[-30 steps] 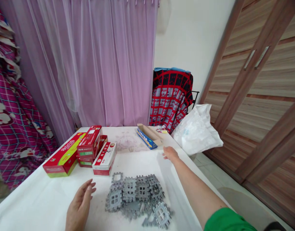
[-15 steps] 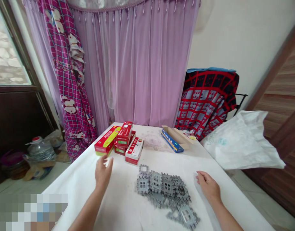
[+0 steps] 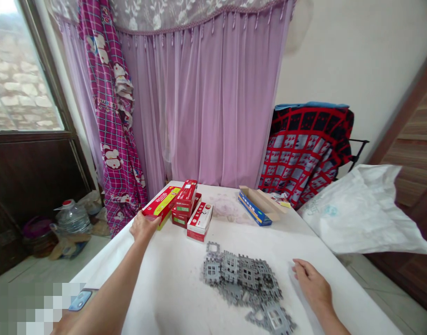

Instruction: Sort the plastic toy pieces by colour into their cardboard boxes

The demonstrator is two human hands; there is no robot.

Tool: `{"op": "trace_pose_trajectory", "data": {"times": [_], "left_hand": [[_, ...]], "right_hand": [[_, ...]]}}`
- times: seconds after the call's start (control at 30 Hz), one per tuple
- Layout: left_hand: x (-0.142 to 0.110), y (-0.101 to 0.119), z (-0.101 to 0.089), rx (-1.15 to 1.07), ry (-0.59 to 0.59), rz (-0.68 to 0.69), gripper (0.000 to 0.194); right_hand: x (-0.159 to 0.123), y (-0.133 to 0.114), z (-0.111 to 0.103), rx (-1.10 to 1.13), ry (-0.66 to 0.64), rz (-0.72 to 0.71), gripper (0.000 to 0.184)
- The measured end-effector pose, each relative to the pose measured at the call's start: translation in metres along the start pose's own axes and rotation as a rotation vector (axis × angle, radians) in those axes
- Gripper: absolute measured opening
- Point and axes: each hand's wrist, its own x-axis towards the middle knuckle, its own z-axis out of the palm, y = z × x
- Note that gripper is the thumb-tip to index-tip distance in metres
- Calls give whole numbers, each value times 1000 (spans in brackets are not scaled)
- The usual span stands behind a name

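At the far left of the table, my left hand (image 3: 143,226) is closed around the near end of a long red and yellow box (image 3: 163,200); the box's near end is partly hidden by the fingers. My right hand (image 3: 311,281) rests by the table's right side with its fingers curled. A pale, see-through edge runs below it, and what the fingers hold, if anything, I cannot make out. Between the hands lies a heap of grey interlocking plastic tiles (image 3: 247,274), some with window-like openings. One loose grey tile (image 3: 276,318) lies at the heap's near end.
Stacked red boxes (image 3: 186,197) and a white and red box (image 3: 200,222) stand beside the long box. An opened blue carton (image 3: 253,208) lies at the back right. A white sack (image 3: 363,214) bulges against the table's right edge. A blue phone-like object (image 3: 80,300) is near my left forearm.
My left hand has reached forward and closed on the near end of the red and yellow box. My right hand stays curled near the table's right side. The view has shifted slightly.
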Motion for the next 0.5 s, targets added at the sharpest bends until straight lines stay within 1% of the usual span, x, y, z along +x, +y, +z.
{"op": "trace_pose_trajectory", "data": {"times": [0.07,0.13,0.17,0.23,0.37,0.43,0.5], "left_hand": [[-3,-9,-13,5,14,3,63],[-11,-23,-29,5,30,6,74],[-17,-31,-39,4,39,7,77],[-32,-48,-57,-3,58,10,77],[-77,-82,-87,-47,76,18,78],[-104,-97,-97,-86,60,25,80],[-131,-110,-104,-129,25,39,83]], "right_hand": [[1,2,1,-3,-6,3,47],[3,5,2,-14,-11,1,46],[4,7,2,-23,-13,-4,45],[7,12,3,-45,-14,-18,43],[14,21,3,-126,-23,-46,38],[15,24,2,-163,-29,-67,35],[13,26,0,-184,-32,-126,35]]}}
